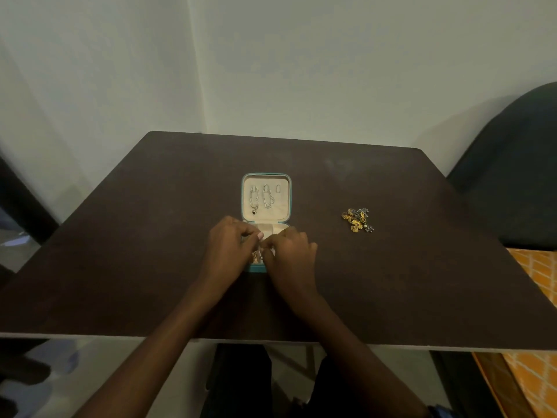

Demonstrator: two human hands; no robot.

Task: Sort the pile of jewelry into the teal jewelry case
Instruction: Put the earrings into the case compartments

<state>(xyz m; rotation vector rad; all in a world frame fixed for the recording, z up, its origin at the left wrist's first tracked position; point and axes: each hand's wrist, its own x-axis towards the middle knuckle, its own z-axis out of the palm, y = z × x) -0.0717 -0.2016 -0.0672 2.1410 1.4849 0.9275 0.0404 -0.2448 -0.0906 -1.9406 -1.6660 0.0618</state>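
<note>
The teal jewelry case [290, 197] lies open in the middle of the dark table, its cream lid flat toward the wall. Two silver chains [260, 197] hang on hooks in the lid, one with a dark pendant. My left hand [229, 248] and my right hand [292, 251] meet over the case's lower tray, fingertips pinched together on something small that is hidden between them. A gold piece [255, 258] shows in the tray under my fingers. The pile of jewelry [358, 220], gold and dark silver pieces, sits on the table to the right of the case.
The dark brown table [150, 236] reaches a pale wall corner behind it. A dark chair back [512, 176] stands at the right, with orange patterned fabric [536, 279] below it past the table's right edge.
</note>
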